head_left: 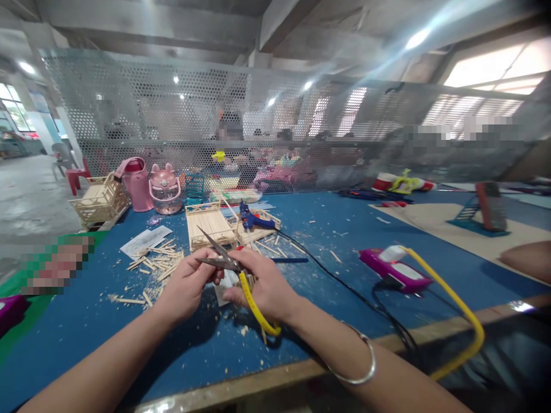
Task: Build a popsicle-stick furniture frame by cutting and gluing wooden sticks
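Observation:
In my right hand [267, 287] is a pair of scissors [235, 264] with a yellow-wrapped handle, its metal blades parted and pointing left. My left hand [185, 284] is closed close to the blades, its thumb and fingers pinched together; what they grip, if anything, I cannot make out. Behind the scissors stands a small frame of wooden sticks [209, 223]. A blue glue gun [253, 218] rests to its right, its black cord trailing toward the table's front edge. Cut sticks [161, 261] and shavings lie scattered left of the hands.
A purple power strip [394, 271] with a yellow cable lies on the blue table [327, 321] at right. A pink flask [136, 186], a pink bottle [165, 192] and another stick frame [101, 201] stand back left. A perforated metal screen [172, 115] runs behind. Someone's arm [527, 258] reaches in at right.

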The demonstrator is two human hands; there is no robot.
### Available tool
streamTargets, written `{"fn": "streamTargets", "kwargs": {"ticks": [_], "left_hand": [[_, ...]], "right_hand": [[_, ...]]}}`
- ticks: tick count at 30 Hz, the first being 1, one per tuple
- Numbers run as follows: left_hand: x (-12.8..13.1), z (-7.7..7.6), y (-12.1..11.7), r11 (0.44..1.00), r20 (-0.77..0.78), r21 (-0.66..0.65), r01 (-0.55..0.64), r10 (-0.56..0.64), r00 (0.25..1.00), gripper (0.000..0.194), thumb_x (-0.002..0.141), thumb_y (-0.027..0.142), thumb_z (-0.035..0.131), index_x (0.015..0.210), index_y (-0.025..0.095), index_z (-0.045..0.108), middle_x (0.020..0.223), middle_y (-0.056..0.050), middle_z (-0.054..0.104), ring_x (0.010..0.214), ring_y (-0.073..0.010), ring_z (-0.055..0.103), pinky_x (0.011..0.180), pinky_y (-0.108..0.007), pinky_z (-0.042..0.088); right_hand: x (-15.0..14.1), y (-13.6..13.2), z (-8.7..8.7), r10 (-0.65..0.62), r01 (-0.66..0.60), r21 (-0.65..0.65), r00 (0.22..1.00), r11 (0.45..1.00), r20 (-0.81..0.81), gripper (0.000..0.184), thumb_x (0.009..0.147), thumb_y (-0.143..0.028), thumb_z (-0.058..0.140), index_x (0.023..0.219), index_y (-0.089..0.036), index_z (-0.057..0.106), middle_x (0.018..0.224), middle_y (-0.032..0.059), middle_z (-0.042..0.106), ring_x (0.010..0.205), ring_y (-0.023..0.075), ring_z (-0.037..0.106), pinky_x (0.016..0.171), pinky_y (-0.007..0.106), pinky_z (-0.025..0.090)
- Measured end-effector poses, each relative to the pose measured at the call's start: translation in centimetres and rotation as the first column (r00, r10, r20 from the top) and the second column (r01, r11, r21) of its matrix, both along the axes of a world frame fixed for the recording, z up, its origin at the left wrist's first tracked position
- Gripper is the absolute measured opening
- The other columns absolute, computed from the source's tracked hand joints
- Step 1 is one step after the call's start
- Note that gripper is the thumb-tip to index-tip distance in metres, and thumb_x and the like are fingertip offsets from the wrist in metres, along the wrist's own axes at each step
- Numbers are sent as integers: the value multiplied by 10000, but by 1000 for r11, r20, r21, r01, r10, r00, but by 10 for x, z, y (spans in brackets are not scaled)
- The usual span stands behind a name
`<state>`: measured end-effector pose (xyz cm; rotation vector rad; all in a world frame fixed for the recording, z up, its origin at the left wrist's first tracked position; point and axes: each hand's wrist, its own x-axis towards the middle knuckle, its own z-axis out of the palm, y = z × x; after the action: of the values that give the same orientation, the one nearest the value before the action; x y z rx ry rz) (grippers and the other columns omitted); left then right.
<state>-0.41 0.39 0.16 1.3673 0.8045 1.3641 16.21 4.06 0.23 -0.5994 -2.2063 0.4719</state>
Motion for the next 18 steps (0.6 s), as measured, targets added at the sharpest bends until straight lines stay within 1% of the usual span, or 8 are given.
{"fn": "streamTargets", "kwargs": {"ticks": [5,7,11,14,16,18], "left_hand": [[3,0,-3,1000,37,-7,-29,29,999,314,736,454,610,651,154,570,563,23,498,542,-93,428,539,-220,333],[4,-1,-4,999,61,-16,-44,45,997,315,735,455,611,667,149,585,562,25,499,541,-88,429,540,-214,340],[6,-3,-2,997,112,-68,-29,36,993,306,724,444,627,672,146,581,578,23,518,542,-78,443,537,-196,354],[6,-1,0,994,135,-104,-25,39,990,287,716,429,636,691,148,583,594,22,531,534,-74,451,535,-189,364],[6,0,1,993,66,-89,-82,88,994,274,737,421,611,697,151,594,591,19,535,534,-81,459,539,-196,371],[6,1,0,981,-88,-13,-191,189,978,255,758,396,588,676,155,610,571,13,538,541,-98,470,546,-208,376]], "right_hand": [[2,0,-1,-6,6,22,1000,1000,-2,493,705,-571,591,1002,-177,591,880,81,613,790,194,547,720,314,430],[2,0,-2,-11,11,22,1000,1000,6,461,729,-557,573,978,-169,596,849,79,620,754,186,549,692,301,427],[1,1,0,29,-28,-37,999,999,36,382,777,-525,533,900,-171,605,756,44,608,677,158,535,628,265,409],[-2,0,1,35,-39,-110,999,993,-42,333,775,-479,557,902,-173,595,741,20,590,651,136,520,602,244,401],[-5,0,1,-15,-10,-190,991,982,-130,304,754,-448,592,883,-173,581,690,-4,553,603,116,489,564,231,387],[-7,2,0,-78,1,-315,970,949,-232,298,713,-424,640,862,-180,556,653,-29,506,554,96,453,522,219,374]]}}
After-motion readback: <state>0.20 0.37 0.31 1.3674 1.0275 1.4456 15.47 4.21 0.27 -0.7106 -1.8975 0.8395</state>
